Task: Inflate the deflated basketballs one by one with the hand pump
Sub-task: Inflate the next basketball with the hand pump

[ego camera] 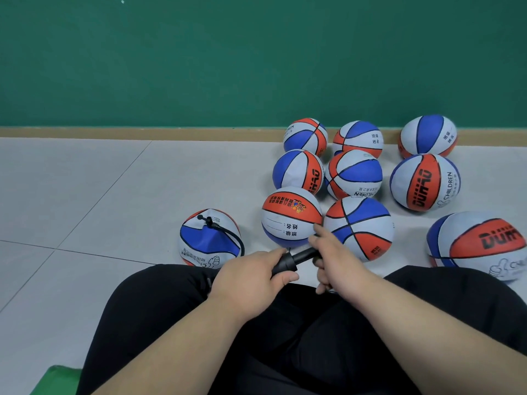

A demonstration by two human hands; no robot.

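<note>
Hand pump (296, 259) is held level over the lap, between both hands.
- Left hand (251, 272): fingers (273, 253) are closed round the near, flared end of the pump.
- Right hand (336, 260): the far end is gripped. The lower fingers (322, 280) are curled under it and the forefinger is lifted towards the nearest ball.
- This two-handed grip is judged to suit push-pull stroking: one hand to steady, one to drive. Which end is barrel and which is handle cannot be told.

Hose (233, 235) is run from the pump, leftwards and up, to the top of the dented ball (199, 243). This ball is set on the floor just beside the left knee, apart from the rest. Its upper panel is sunken, so it is judged to be the one being filled. It is likely kept within the hose's reach so the needle is not strained.

Other basketballs (356, 175) are gathered to the right, several touching. Some look creased, but how firm they are cannot be told.

Floor (114, 181): pale tiles with thin joints. Wall (199, 52): green, with a wooden skirting (142, 132) along its foot. Black trousers (285, 337) fill the foreground. A green object (54, 377) is seen at lower left and cannot be identified.
</note>
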